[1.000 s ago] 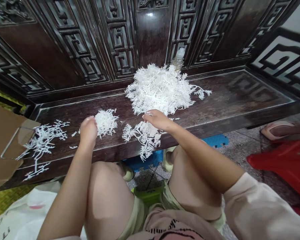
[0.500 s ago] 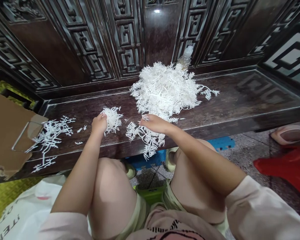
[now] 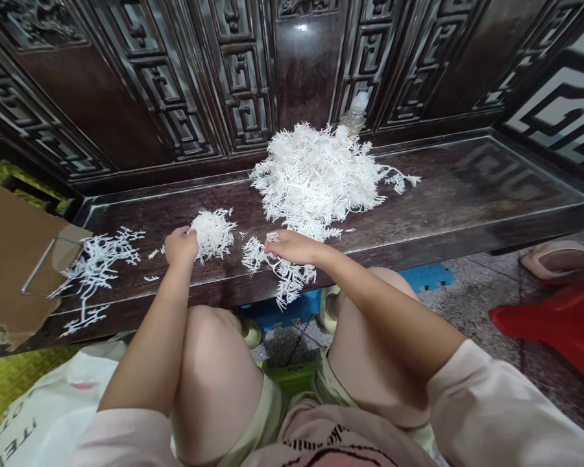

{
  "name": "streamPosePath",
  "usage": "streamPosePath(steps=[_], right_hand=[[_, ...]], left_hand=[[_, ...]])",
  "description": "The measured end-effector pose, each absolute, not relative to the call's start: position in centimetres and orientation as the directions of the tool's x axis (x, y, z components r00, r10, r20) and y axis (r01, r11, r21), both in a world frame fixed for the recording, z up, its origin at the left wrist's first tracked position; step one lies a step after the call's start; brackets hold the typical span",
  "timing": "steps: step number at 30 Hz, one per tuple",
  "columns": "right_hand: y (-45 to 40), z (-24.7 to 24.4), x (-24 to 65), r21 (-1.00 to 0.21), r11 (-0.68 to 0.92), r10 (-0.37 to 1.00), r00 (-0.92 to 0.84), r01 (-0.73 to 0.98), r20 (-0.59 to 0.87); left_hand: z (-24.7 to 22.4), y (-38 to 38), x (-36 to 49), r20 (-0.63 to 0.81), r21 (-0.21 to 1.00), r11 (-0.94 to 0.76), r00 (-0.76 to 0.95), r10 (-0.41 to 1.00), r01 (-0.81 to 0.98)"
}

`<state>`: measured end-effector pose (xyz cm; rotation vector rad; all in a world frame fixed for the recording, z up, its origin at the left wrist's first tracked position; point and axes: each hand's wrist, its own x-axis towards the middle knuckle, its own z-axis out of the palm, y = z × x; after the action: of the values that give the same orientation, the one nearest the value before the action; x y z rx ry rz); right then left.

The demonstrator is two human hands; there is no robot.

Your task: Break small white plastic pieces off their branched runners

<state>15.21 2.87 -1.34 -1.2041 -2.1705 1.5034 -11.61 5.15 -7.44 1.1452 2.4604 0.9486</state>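
Note:
My left hand point(image 3: 182, 246) is at the left edge of a small heap of short white plastic sprigs point(image 3: 214, 233), its fingers curled; what they hold, if anything, is hidden. My right hand point(image 3: 292, 247) is closed on a white branching plastic sprig point(image 3: 292, 280), whose needle-like tips hang over the bench's front edge. Bits of white show between the fingers. Behind it rises a big pile of similar white sprigs point(image 3: 318, 175). Bare, stripped white stems point(image 3: 100, 259) lie at the far left.
The dark wooden bench point(image 3: 438, 188) has a carved back. A clear bottle point(image 3: 355, 113) stands behind the pile. At left are a cardboard box point(image 3: 14, 259) and a white bag point(image 3: 73, 389). A red plastic object point(image 3: 555, 331) is at right, near a shoe point(image 3: 555, 258).
My left hand has shifted left, from the small heap to its edge. My right hand stays at the sprig, slightly lower. The whole view has shifted a little.

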Motion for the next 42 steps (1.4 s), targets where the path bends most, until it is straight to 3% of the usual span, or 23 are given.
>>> streamPosePath(steps=[3,5,7,10,16,23,27,32,35,42], right_hand=[[2.8,-0.9,15.1,-0.86,0.139,0.748,-0.622,0.49,-0.233],[2.8,-0.6,15.0,-0.855,0.111,0.754,-0.603,0.507,-0.26],[2.9,-0.4,15.0,-0.846,0.087,0.754,-0.59,0.527,-0.29],[3.1,-0.5,15.1,-0.848,0.107,0.737,-0.614,0.519,-0.283],[3.5,-1.0,15.2,-0.849,0.05,0.76,-0.572,0.525,-0.309],[3.8,-1.2,15.1,-0.914,-0.066,0.85,-0.458,0.399,-0.261],[4.0,-1.7,14.9,-0.907,0.062,0.893,-0.429,0.417,-0.137],[3.9,-1.8,14.8,-0.89,0.21,0.873,-0.487,0.404,-0.015],[3.8,-1.5,14.9,-0.881,0.207,0.869,-0.493,0.425,-0.034],[3.0,-0.9,14.4,-0.893,0.115,0.91,-0.406,0.436,-0.081]], left_hand=[[-5.8,4.4,-9.1,0.025,0.757,0.34,-0.545,0.838,0.558],[-4.2,3.7,-6.4,-0.029,0.848,0.183,-0.301,0.953,0.497],[-2.6,2.9,-3.7,-0.074,0.895,0.042,0.057,0.996,0.444],[-1.1,2.2,-1.0,-0.041,0.897,-0.091,0.287,0.957,0.433],[-1.2,2.4,-1.2,-0.004,0.855,-0.145,0.285,0.958,0.497],[-1.8,2.6,-1.9,-0.073,0.947,0.012,0.178,0.981,0.321],[-1.7,2.7,-1.8,-0.103,0.968,0.043,0.235,0.967,0.246],[-1.5,2.4,-1.8,-0.087,0.892,-0.057,0.294,0.952,0.449],[-1.8,2.5,-1.8,-0.083,0.849,-0.105,0.326,0.942,0.519],[-1.5,2.6,-1.6,-0.012,0.863,-0.092,0.203,0.979,0.496]])
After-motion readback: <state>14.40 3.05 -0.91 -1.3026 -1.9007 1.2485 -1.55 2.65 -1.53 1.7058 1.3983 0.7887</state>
